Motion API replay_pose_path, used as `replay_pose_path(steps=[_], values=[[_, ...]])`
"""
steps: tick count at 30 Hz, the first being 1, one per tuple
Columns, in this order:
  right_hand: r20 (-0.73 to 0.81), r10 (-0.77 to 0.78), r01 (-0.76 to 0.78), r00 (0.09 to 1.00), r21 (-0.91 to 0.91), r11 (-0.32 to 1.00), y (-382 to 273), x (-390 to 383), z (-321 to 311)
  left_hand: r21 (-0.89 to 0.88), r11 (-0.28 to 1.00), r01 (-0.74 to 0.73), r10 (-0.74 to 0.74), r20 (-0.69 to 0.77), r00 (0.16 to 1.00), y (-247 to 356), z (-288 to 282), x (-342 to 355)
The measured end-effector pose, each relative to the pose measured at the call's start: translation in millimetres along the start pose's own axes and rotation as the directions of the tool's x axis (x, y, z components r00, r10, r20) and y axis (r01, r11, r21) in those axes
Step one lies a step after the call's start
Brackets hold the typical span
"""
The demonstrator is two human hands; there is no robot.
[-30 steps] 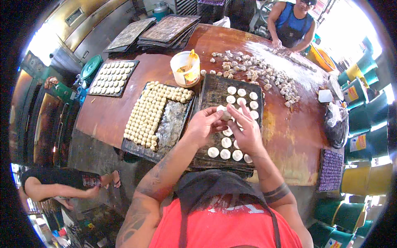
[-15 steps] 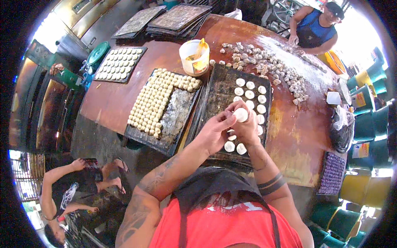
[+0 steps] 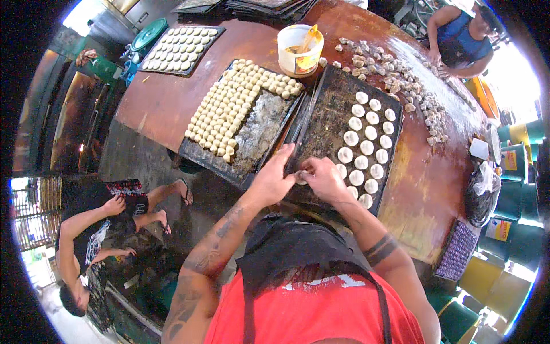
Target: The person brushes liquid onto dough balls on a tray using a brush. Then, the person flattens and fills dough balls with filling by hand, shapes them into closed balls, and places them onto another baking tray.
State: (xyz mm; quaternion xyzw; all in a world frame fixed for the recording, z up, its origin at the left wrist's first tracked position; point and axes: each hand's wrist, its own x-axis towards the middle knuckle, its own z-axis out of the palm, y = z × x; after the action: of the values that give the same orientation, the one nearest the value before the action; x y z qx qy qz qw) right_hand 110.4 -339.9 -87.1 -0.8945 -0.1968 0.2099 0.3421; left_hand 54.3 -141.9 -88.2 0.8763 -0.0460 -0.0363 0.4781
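Observation:
At the near left part of the dark baking tray (image 3: pixel 321 109), my right hand (image 3: pixel 325 179) pinches a small dough piece (image 3: pixel 301 178), mostly hidden by the fingers. Beside it is my left hand (image 3: pixel 274 182), its fingers stretched out along the tray's left edge and its thumb close to the dough. Flat white dough rounds (image 3: pixel 366 147) lie in rows on the right side of this tray. To the left, another tray (image 3: pixel 260 135) bears many small yellowish dough balls (image 3: pixel 229 106) packed together, with a bare floury patch at its right.
A white bucket (image 3: pixel 292 57) with an orange-handled tool stands behind the trays. Lumpy dough pieces (image 3: pixel 395 86) are scattered at the far right, near a co-worker (image 3: pixel 461 40). A tray of pale rounds (image 3: pixel 182 49) lies far left. Another person (image 3: pixel 97 229) sits at left.
My hands have come down from above the white rounds to the tray's near left part. The dough round I held up between both hands is now low and mostly covered. The view has shifted.

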Motion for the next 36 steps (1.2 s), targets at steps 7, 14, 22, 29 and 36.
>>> replay_pose_path(steps=[7, 14, 22, 29, 36], values=[[-0.03, -0.375, 0.353, 0.926, -0.275, 0.894, 8, -37, 16, -0.101, 0.94, 0.326, -0.337, -0.132, 0.932, -35, -2, -32], [-0.219, -0.539, 0.499, 0.813, -0.213, 0.84, 42, -2, -63, -0.044, 0.891, 0.452, -0.453, -0.005, 0.892, 3, 30, -13], [-0.515, 0.121, -0.058, 0.849, 0.136, 0.989, 216, 35, -183, 0.074, 0.887, 0.457, -0.452, -0.072, 0.889, 6, 26, -24], [-0.418, -0.215, 0.052, 0.883, -0.366, 0.929, 239, 193, -257, 0.11, 0.809, 0.577, -0.541, -0.242, 0.805, 63, 21, -29], [-0.127, -0.168, 0.046, 0.978, -0.65, 0.758, 301, 256, -283, 0.212, 0.779, 0.591, -0.535, -0.267, 0.801, 82, 14, -28]])
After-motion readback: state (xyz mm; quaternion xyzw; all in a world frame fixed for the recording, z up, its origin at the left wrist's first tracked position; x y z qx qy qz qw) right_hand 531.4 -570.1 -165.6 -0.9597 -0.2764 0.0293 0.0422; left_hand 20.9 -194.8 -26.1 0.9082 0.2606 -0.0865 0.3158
